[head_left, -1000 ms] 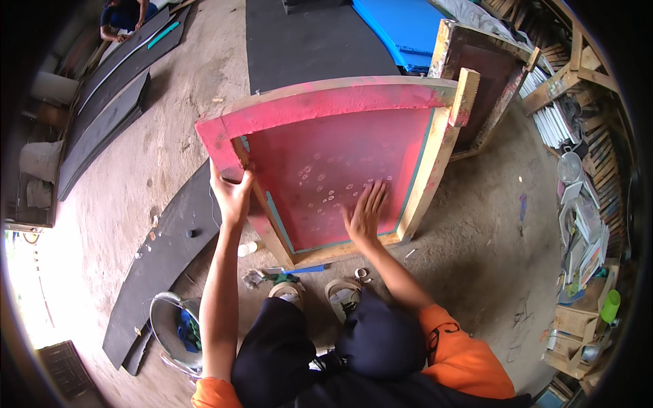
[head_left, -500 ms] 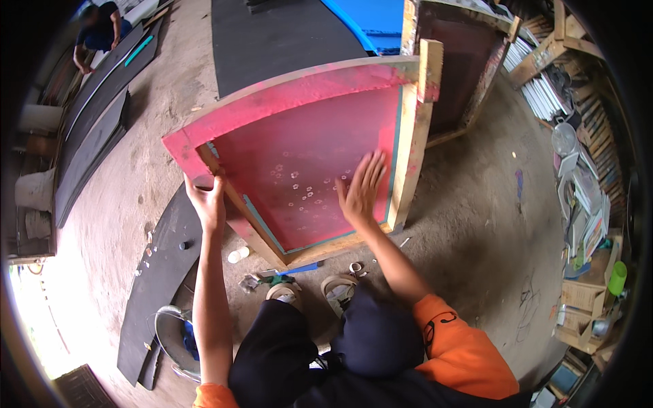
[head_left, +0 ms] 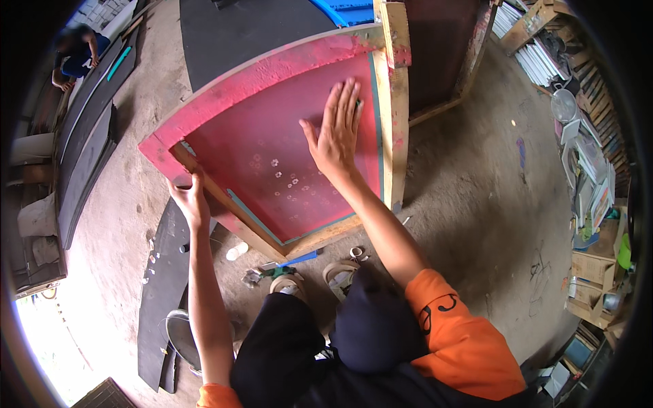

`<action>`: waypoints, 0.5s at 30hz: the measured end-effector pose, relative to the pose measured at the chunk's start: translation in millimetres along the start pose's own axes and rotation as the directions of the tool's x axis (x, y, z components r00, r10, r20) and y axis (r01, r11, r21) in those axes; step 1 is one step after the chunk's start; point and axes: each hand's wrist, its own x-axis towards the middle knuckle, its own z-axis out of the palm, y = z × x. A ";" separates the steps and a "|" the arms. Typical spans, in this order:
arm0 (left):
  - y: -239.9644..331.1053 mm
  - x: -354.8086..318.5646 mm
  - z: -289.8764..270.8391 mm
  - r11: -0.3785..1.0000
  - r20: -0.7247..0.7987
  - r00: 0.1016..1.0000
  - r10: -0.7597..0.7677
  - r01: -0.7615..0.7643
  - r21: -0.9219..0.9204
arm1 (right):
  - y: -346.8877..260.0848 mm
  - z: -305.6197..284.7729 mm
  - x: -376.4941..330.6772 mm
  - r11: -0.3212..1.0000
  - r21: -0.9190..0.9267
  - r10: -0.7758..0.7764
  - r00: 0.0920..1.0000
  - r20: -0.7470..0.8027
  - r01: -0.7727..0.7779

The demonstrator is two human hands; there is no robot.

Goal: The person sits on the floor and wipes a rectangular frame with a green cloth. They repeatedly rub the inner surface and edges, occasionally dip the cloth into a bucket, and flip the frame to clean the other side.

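Note:
A wooden screen-printing frame (head_left: 262,73), its far rail stained pink, stands tilted in front of me. Stretched across it is a reddish mesh (head_left: 248,126) with small pale flower shapes and blue-green tape along its inner edges. My left hand (head_left: 192,202) grips the frame's left rail near the far corner, thumb on top; the other fingers are mostly hidden behind the wood. Flat against the upper right part of the mesh lies my right hand (head_left: 335,132), fingers stretched out and thumb spread. A small dark and green bit shows beside its fingertips.
Another dark-meshed frame (head_left: 442,61) stands behind at right. Black sheets (head_left: 252,44) lie on the floor beyond. A bucket (head_left: 182,340) is by my left arm; a white bottle (head_left: 237,251) lies near my feet. Cluttered boxes (head_left: 590,272) line the right. Another person (head_left: 81,51) bends at far left.
My right hand has slid up the mesh, away from me, staying flat. The frame appears farther up and left in view, with my left hand still on its rail.

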 end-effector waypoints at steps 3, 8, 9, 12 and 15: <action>-5.5 1.5 2.2 1.000 0.035 0.999 0.031 -0.031 -0.005 | 27.6 21.0 -80.1 0.994 -0.023 0.113 0.991 0.078 -0.111; -1.7 1.6 1.4 1.000 0.014 1.000 0.005 -0.005 -0.009 | 41.2 30.7 -150.2 0.985 0.018 0.166 0.968 0.189 -0.172; -1.4 1.8 0.9 1.000 0.016 1.000 0.019 -0.019 -0.008 | 36.4 27.7 -138.8 0.989 0.013 0.143 0.977 0.159 -0.146; -3.5 1.7 1.2 0.999 0.025 0.999 0.046 -0.046 0.001 | 23.3 14.3 -69.5 0.999 0.009 0.034 0.993 0.111 -0.035; -13.2 6.9 -0.2 1.000 0.029 0.999 0.023 -0.023 0.004 | 9.0 1.3 -2.9 1.000 0.018 -0.016 0.999 0.047 0.015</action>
